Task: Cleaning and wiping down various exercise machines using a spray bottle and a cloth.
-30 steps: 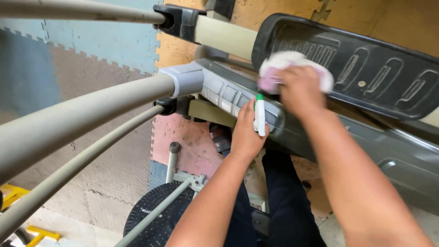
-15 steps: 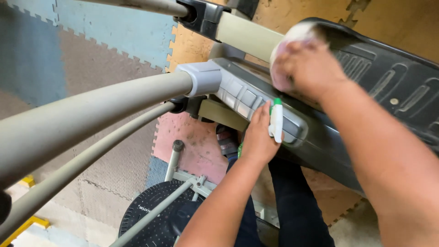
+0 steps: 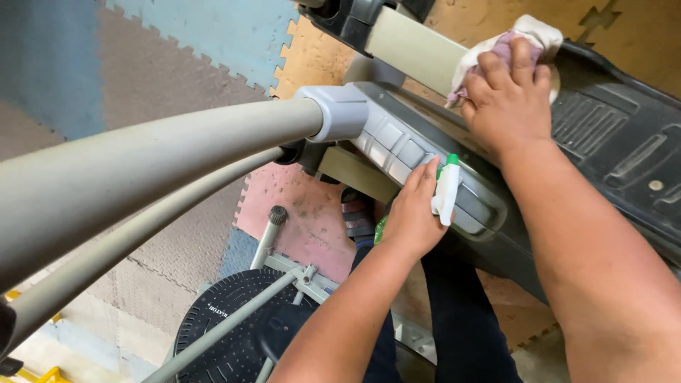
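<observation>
The right hand has slid up and away along the exercise machine's console since a second ago, and now it presses a pale, pinkish cloth against the far end of the dark plastic tray, right where the tray meets the beige crossbar. Fingers spread flat over the cloth, pinning it down, not bunched around it. That reads as a wiping stroke carried from the middle of the panel to its upper edge, so the near stretch looks already covered and the far corner is getting its turn.

The left hand has barely shifted: it sits at the near edge of the console, fingers curled around a small white spray bottle with a green top, nozzle up, held against the grey button panel. A snug hold, not loose.

Below, a thick beige handrail sweeps across the left, joined to the console by a grey collar, with a thinner bar under it. The floor is interlocking foam mats in blue, grey, pink and orange, scuffed and dusty. A round black ribbed disc lies at the bottom, crossed by a metal strut, and the person's dark trousers show between the arms.
</observation>
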